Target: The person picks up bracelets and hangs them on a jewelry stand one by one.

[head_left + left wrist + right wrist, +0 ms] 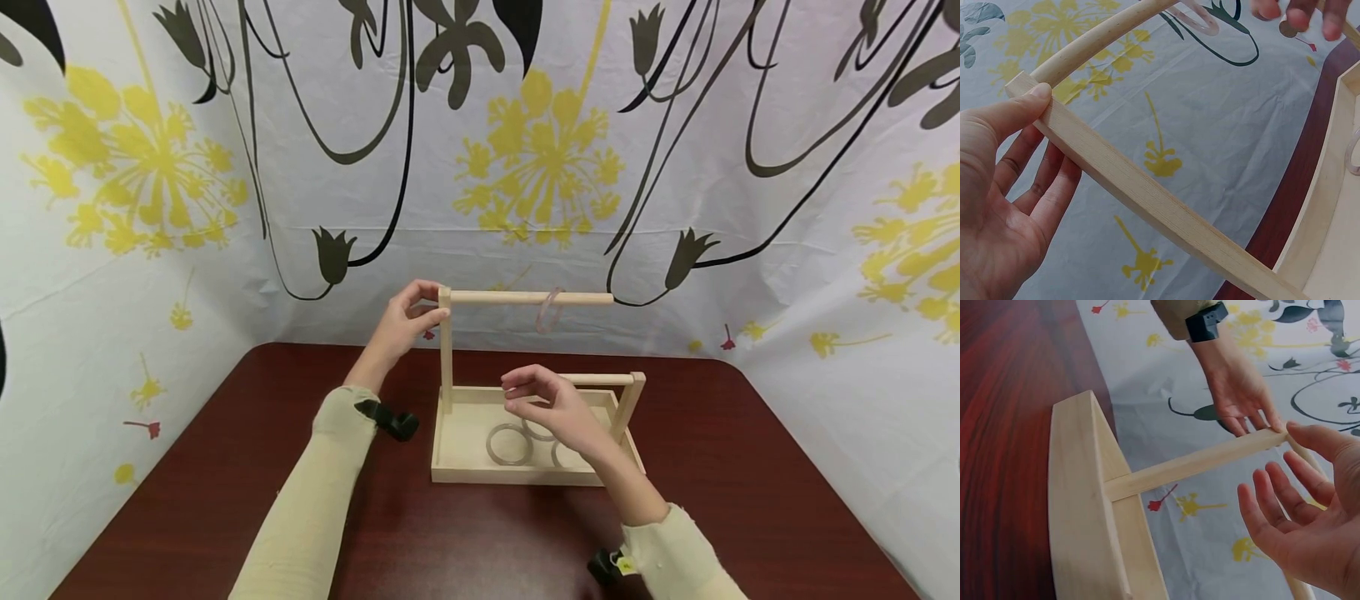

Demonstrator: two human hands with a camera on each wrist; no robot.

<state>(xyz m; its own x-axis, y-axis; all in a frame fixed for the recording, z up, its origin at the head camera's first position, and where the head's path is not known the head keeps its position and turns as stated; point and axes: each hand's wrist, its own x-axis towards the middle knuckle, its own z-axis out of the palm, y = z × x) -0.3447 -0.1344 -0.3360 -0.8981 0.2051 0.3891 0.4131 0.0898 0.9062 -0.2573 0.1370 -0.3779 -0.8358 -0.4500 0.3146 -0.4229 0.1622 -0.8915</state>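
My left hand (401, 325) pinches the top of a tall wooden post (446, 358), thumb on the near side and fingers behind, as the left wrist view shows. From that post a round rod (495, 297) runs to the right, with a clear pinkish ring (542, 317) hanging on it. My right hand (558, 408) is raised over the wooden tray (510, 477), fingers loosely bent and holding nothing. In the right wrist view its palm (1316, 544) shows bare. Inside the tray lie a clear ring (489, 444) and two others, partly hidden by the right hand.
A shorter post (630, 408) with a lower rod (600, 379) rises from the tray's right side. The tray stands on a dark red-brown table (420, 533). Patterned cloth (315, 200) hangs behind and at both sides. Each wrist wears a black camera band (390, 419).
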